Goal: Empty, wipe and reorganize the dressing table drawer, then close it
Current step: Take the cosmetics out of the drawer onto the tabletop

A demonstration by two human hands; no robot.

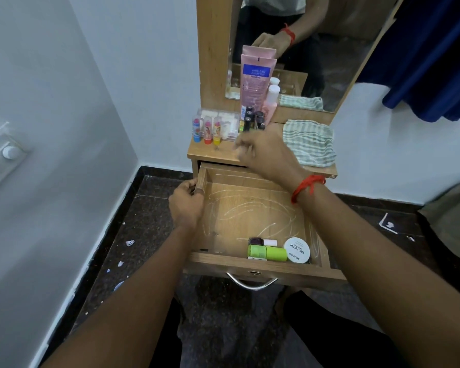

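Observation:
The wooden drawer (252, 208) stands pulled out, its floor streaked with white marks. At its front lie a dark nail polish bottle (262, 241), a green bottle (267, 252) and a round white nail polish remover jar (297, 250). My left hand (186, 203) grips the drawer's left wall. My right hand (260, 152), blurred, hovers over the table top with curled fingers near the dark lipsticks (252, 119); whether it holds anything is unclear. A striped cloth (308, 143) lies on the table top at right.
On the table top stand a pink tube (255, 81), a small pink bottle (271, 102), three colourful lip balms (206, 130) and a clear box (223, 123). A mirror (316, 49) rises behind. Dark floor with scraps; blue curtain (436, 62) at right.

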